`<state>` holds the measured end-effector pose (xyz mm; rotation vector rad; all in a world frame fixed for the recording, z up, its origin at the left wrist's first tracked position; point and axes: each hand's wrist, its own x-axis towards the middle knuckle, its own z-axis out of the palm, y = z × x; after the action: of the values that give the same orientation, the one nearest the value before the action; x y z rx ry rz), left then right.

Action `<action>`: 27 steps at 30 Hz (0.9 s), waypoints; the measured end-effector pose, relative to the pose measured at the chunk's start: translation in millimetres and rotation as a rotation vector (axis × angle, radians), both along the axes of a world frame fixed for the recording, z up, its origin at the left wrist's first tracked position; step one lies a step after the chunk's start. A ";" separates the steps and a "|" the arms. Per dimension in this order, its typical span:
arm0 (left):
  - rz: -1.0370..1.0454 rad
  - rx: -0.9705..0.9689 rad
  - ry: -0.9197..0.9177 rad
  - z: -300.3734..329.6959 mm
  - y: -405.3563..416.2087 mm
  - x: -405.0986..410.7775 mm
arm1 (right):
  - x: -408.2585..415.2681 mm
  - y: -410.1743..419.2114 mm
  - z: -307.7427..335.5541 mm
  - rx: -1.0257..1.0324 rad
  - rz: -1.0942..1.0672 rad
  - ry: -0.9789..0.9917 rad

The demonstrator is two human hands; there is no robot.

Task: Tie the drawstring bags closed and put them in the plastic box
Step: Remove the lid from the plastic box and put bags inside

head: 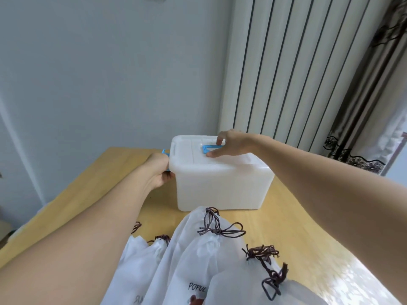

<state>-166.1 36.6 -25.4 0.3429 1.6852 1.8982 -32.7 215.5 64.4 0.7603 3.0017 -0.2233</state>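
From my seat at the feed I see two bare forearms, no sleeves anywhere up to the frame's lower edge. The left hand (159,170) and the right hand (231,143) carry no gloves, rings, watch or bands that I can make out. The fingers (212,153) are bare too, nails short and unpainted as far as the blur allows.

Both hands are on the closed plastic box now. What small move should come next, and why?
Probably unlatch the blue side clip under the left hand and lift the lid: the plastic box is closed, and the white drawstring bags lie outside it on the table.
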 end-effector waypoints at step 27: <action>0.174 0.013 -0.031 9.2 -23.6 -33.9 | 196.9 100.2 -46.1 -0.410 -1.003 0.688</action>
<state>-200.0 13.1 -16.2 0.1756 1.7314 2.0285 164.1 315.7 18.4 2.4064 2.5245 -1.2754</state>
